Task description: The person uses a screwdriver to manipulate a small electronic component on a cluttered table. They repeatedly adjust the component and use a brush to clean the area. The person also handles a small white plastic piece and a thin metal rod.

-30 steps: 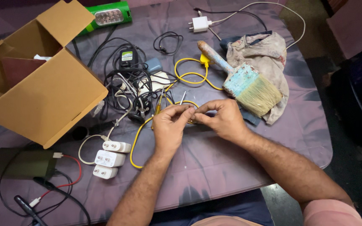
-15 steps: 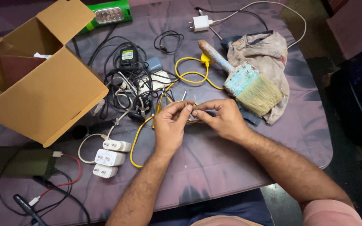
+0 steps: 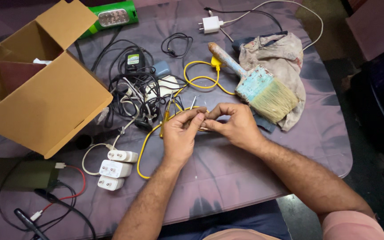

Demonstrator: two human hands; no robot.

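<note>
Hardly any shift: left hand [image 3: 181, 133] and right hand [image 3: 234, 124] still pinched on yellow cable [image 3: 144, 149].

Bare forearms, pink short sleeve on right arm, dark blue trousers

small item pinched between hands [image 3: 203, 123] hidden, cardboard box [image 3: 45, 102] cut off left

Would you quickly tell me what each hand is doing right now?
Left hand: pinched shut on the yellow cable.
Right hand: pinched shut on the same cable.
</note>
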